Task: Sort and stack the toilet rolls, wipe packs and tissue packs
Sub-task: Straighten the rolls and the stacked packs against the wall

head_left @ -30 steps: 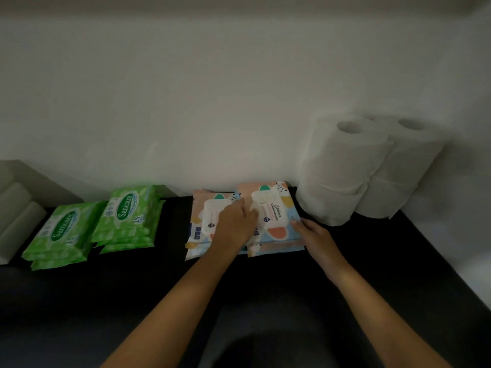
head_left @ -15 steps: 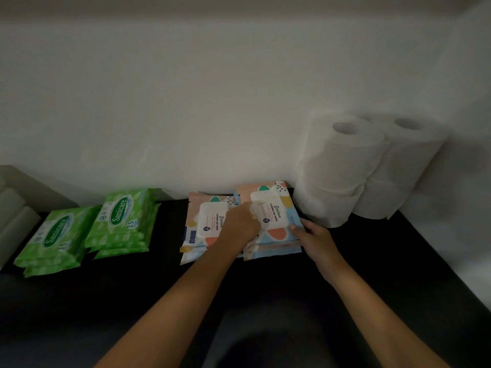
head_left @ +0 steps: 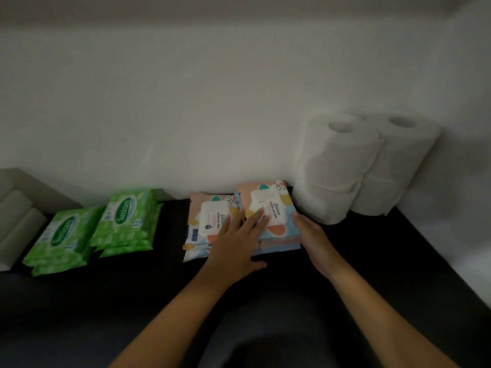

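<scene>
Two stacks of pastel wipe packs lie side by side on the black surface at the wall, a left stack (head_left: 204,221) and a right stack (head_left: 276,208). My left hand (head_left: 239,240) rests flat across both, fingers spread, fingertips on the right stack's white lid. My right hand (head_left: 313,240) presses against the right stack's right edge. Two stacks of green wipe packs sit further left, one (head_left: 63,237) nearer me and one (head_left: 127,219) closer to the wall. White toilet rolls stand in two stacks of two at the right, the left stack (head_left: 337,166) and the right stack (head_left: 393,166).
White tissue packs (head_left: 16,224) lie at the far left edge. The white wall (head_left: 212,102) runs behind everything and a side wall closes the right. The black surface (head_left: 106,301) stretches toward me.
My left hand has opened from a curled grip to flat, spread fingers over the pastel packs. The right hand stays at the right stack's edge. The view shifted slightly.
</scene>
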